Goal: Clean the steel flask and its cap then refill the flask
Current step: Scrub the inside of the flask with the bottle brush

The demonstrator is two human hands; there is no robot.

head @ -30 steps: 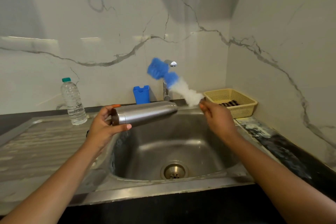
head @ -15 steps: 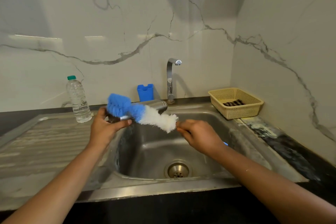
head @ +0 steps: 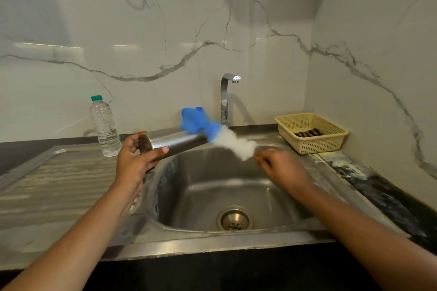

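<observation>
The cylindrical steel flask (head: 175, 140), gripped by the left hand (head: 136, 160), is being scrubbed outside with a blue-and-white bristle brush (head: 212, 133) clasped in the right hand (head: 281, 168); rinsing seems called for next.

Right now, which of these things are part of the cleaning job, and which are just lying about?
In use: flask in left hand; brush in right hand; sink; tap.

Lying about: water bottle; basket; blue holder.
</observation>
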